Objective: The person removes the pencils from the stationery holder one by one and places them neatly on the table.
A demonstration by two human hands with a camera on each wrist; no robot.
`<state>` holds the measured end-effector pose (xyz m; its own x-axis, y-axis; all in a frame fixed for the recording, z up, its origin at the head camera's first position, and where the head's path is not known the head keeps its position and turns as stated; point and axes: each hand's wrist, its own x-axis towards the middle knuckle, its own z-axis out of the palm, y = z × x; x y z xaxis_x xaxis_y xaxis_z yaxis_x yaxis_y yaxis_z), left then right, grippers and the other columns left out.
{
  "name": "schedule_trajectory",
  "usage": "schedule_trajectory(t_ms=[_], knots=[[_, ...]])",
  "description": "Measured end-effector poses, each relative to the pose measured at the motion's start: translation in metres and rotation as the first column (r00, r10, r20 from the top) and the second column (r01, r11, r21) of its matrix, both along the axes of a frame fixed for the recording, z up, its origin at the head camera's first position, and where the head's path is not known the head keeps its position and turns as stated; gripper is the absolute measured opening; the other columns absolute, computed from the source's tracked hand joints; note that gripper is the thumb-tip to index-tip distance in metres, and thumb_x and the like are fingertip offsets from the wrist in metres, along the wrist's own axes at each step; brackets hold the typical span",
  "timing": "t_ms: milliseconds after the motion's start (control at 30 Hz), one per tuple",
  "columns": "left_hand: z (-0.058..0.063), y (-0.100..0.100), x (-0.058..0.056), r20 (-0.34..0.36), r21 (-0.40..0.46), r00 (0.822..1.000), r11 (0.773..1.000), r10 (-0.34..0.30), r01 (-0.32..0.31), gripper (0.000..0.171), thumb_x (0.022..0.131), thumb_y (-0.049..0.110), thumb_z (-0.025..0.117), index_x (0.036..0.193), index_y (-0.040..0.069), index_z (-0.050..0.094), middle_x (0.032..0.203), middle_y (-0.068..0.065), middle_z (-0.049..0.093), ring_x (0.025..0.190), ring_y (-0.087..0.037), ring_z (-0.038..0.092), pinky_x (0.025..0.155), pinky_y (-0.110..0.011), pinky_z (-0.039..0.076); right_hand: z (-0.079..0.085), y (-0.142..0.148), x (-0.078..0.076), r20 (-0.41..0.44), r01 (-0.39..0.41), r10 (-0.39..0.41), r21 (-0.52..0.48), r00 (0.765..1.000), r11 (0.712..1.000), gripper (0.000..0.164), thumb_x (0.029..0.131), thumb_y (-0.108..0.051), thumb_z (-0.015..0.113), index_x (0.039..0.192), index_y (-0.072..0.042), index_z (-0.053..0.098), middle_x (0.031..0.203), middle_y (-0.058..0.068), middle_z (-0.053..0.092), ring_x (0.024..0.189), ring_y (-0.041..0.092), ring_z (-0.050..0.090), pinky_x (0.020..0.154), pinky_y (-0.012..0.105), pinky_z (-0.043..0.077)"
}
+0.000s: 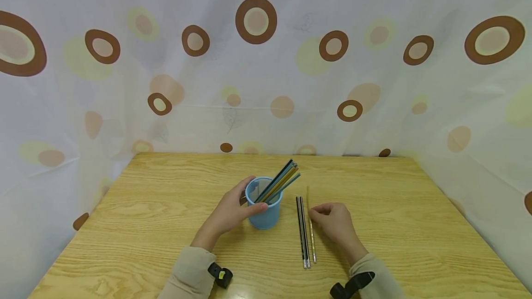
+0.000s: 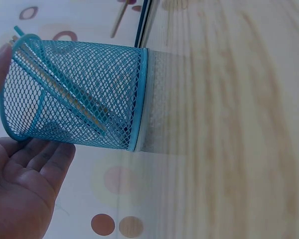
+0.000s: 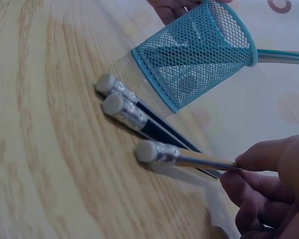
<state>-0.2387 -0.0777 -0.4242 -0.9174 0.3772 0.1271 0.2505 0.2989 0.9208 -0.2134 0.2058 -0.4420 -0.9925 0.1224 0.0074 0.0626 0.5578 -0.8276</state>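
Observation:
A light blue mesh pencil cup (image 1: 265,217) stands upright on the table, with several pencils (image 1: 279,182) leaning out of it toward the right. My left hand (image 1: 230,209) holds the cup around its rim, thumb at the front and fingers behind. In the right wrist view, my right hand (image 3: 269,184) pinches a yellow pencil (image 3: 189,158) between thumb and forefinger, its white eraser end pointing back toward me. Two black pencils (image 1: 303,232) lie side by side just left of the yellow one, their erasers (image 3: 113,103) at the near end.
The wooden table (image 1: 166,188) carries the cup and pencils near its middle. Behind it hangs a pale curtain (image 1: 266,82) with brown ring patterns, which also closes off both sides. A black strap (image 1: 352,285) is on the right sleeve, another (image 1: 220,275) on the left.

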Motion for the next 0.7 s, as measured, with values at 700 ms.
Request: schedule_trajectory(t_ms=[700], knots=[[0.009, 0.003, 0.005, 0.012, 0.021, 1.0, 1.0, 0.005, -0.006, 0.083, 0.089, 0.022, 0.077, 0.155, 0.006, 0.028, 0.148, -0.019, 0.043, 0.137, -0.037, 0.04, 0.111, -0.051, 0.035, -0.006, -0.004, 0.001, -0.03, -0.041, 0.047, 0.158, 0.998, 0.987, 0.01, 0.086, -0.017, 0.075, 0.085, -0.008, 0.079, 0.087, 0.001, 0.072, 0.09, 0.022, 0.066, 0.083, 0.045, 0.054]])
